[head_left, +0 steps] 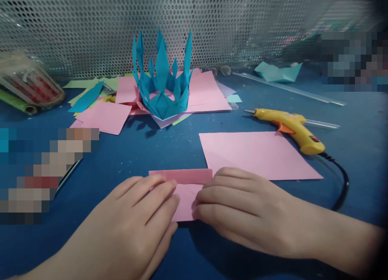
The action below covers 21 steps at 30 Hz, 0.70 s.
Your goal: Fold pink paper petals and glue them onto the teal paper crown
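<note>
A small piece of pink paper [185, 201] lies in front of me with a folded strip along its far edge. My left hand [136, 215] covers its left end, fingers together and curled onto the paper, the thumb lower down. From the other side, my right hand [242, 211] closes over the right end, its fingertips gripping near the fold. Both hands hide the paper's ends. Just beyond my right hand rests a larger flat pink sheet [257, 154].
A blue folded-paper crown [162, 78] stands on pink sheets [209, 94] at the back. The yellow glue gun [287, 122] lies right, its black cord [345, 183] curving toward me. Left are paper scraps [104, 116] and a clear jar [33, 82]. A perforated metal panel [212, 25] rises behind.
</note>
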{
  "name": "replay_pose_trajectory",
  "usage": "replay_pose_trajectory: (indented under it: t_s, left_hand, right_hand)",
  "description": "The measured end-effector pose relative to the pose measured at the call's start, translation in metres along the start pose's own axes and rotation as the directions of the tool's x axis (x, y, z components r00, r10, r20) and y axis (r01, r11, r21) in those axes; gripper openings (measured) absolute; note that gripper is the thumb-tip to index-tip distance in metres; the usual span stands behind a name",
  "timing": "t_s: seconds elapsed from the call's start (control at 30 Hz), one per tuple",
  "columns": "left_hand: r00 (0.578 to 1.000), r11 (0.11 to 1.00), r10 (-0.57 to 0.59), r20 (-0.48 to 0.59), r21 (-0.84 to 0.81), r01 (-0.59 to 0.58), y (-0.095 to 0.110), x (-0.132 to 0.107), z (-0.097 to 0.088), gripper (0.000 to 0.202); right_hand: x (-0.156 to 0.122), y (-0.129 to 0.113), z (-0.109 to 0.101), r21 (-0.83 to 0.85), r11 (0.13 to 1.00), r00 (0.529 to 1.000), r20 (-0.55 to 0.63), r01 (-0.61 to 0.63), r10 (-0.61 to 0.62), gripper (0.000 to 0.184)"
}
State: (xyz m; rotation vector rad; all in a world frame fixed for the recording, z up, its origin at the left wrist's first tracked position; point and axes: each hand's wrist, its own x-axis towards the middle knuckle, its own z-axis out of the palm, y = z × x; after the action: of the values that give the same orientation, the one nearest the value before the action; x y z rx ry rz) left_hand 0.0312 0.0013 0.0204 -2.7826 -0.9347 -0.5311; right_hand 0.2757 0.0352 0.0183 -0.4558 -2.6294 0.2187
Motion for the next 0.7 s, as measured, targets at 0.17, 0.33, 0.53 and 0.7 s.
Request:
replay_pose_trajectory:
  t_s: [0.17, 0.33, 0.53, 0.7]
  left_hand:
    - [0.996, 0.996, 0.08, -0.041, 0.05, -0.078, -0.003, 0.007, -0.003, 0.037]
    - [0.996, 0.998, 0.034, -0.078, 0.062, -0.029, 0.0, 0.008, -0.004, 0.034]
    - [0.998, 0.999, -0.034, -0.047, 0.013, 0.035, 0.003, 0.004, -0.001, 0.022]
    - [0.998, 0.998, -0.057, -0.034, -0.043, 0.056, 0.001, -0.009, 0.002, 0.033]
  right_hand:
    - [-0.002, -0.004, -0.001, 0.066, 0.991, 0.993, -0.029, -0.113, 0.115, 0.027]
    - [-0.005, -0.001, -0.002, 0.145, 0.972, 0.977, -0.081, -0.186, 0.199, 0.026]
    - [-0.005, 0.001, 0.0, 0.163, 0.954, 0.967, 0.001, -0.251, 0.255, 0.035]
    - [-0.004, 0.0, 0.0, 0.29, 0.907, 0.951, 0.046, -0.306, 0.306, 0.035]
